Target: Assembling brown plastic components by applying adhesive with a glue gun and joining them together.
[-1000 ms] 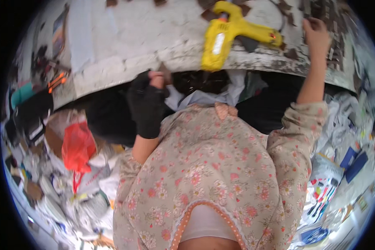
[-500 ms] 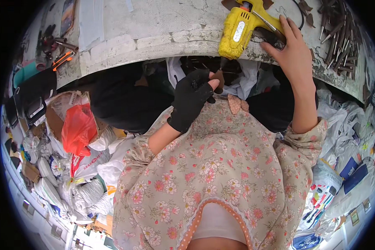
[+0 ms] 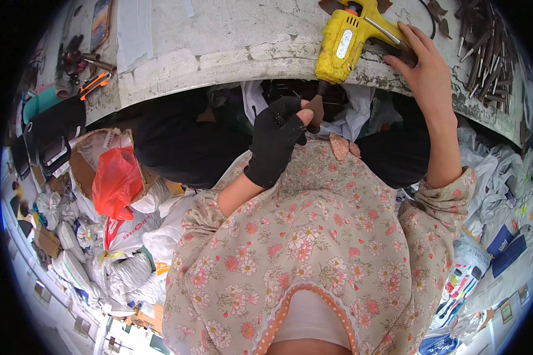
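Observation:
A yellow hot glue gun [image 3: 337, 50] lies at the table's front edge, its dark nozzle pointing down toward me. My right hand [image 3: 427, 71] is at its handle end, fingers on one side and thumb on the other, around the black trigger part. My left hand [image 3: 278, 135], in a black glove with bare fingertips, pinches a small brown leather-like piece [image 3: 315, 112] between thumb and finger. The piece is right under the nozzle tip; whether they touch is hard to tell.
Dark, thin pointed pieces [image 3: 491, 65] are heaped at the table's right. An orange cutter [image 3: 95, 86] and a phone [image 3: 100, 23] lie at the left. A red plastic bag [image 3: 117, 180] sits in a carton beside me, with white bags [image 3: 485, 160] on my right.
The whole view has shifted slightly. Both hands keep nearly the same places, the left still with the brown piece at the nozzle, the right at the glue gun's handle.

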Action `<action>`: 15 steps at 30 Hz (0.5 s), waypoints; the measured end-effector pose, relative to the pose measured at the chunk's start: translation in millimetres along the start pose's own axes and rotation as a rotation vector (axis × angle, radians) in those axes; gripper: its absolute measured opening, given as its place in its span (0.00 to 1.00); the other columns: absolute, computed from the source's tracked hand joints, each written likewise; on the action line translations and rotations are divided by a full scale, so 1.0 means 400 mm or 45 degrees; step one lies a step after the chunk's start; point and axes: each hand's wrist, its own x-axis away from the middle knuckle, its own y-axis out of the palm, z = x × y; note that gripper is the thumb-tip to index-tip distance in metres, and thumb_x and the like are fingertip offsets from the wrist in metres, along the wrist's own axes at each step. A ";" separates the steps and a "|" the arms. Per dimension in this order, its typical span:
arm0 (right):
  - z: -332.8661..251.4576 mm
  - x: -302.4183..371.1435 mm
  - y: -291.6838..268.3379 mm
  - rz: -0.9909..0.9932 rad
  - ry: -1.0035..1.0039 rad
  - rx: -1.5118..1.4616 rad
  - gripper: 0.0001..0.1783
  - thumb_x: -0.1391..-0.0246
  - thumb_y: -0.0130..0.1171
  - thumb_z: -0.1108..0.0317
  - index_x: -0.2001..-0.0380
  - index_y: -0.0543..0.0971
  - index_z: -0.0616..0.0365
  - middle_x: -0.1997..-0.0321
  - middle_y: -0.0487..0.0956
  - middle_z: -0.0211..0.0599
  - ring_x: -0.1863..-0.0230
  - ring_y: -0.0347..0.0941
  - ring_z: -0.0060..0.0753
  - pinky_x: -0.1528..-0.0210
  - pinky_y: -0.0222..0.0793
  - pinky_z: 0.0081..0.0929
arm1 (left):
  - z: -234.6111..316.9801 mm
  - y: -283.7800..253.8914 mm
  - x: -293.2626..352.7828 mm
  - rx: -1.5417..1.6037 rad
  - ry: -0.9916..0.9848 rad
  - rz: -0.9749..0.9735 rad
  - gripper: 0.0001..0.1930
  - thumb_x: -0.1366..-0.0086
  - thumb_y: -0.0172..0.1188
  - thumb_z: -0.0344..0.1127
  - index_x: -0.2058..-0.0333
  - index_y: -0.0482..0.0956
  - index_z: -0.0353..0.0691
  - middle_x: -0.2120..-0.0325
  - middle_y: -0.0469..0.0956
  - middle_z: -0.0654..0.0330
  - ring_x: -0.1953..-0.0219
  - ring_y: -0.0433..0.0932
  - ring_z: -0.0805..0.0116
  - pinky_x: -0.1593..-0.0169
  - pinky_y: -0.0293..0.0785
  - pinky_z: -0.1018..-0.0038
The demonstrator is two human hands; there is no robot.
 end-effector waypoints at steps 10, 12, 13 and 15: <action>-0.188 0.171 -0.131 -0.726 0.101 -1.157 0.23 0.54 0.56 0.79 0.51 0.73 0.57 0.70 0.75 0.36 0.72 0.70 0.28 0.68 0.66 0.22 | 0.026 -0.007 -0.019 1.019 -0.411 -0.262 0.19 0.36 0.49 0.49 0.81 0.64 0.45 0.88 0.60 0.68 0.86 0.59 0.77 0.80 0.56 0.82; -0.193 0.179 -0.132 -0.664 0.031 -1.158 0.22 0.54 0.57 0.79 0.52 0.74 0.57 0.70 0.75 0.37 0.72 0.70 0.28 0.69 0.66 0.21 | 0.064 0.013 -0.007 0.813 -0.540 -0.037 0.20 0.35 0.47 0.49 0.82 0.64 0.45 0.89 0.58 0.68 0.87 0.56 0.77 0.81 0.54 0.81; -0.196 0.182 -0.132 -0.598 -0.045 -1.155 0.21 0.55 0.57 0.79 0.53 0.75 0.56 0.70 0.75 0.37 0.72 0.70 0.28 0.70 0.65 0.20 | 0.062 0.014 -0.006 0.811 -0.546 -0.034 0.20 0.35 0.47 0.49 0.82 0.64 0.45 0.89 0.58 0.68 0.87 0.56 0.77 0.81 0.54 0.81; -0.202 0.183 -0.136 -0.623 -0.038 -1.157 0.21 0.55 0.58 0.79 0.54 0.76 0.56 0.71 0.74 0.36 0.73 0.70 0.28 0.70 0.65 0.21 | 0.057 0.014 -0.004 0.809 -0.548 0.103 0.20 0.35 0.47 0.48 0.82 0.64 0.44 0.90 0.59 0.68 0.87 0.58 0.77 0.82 0.54 0.80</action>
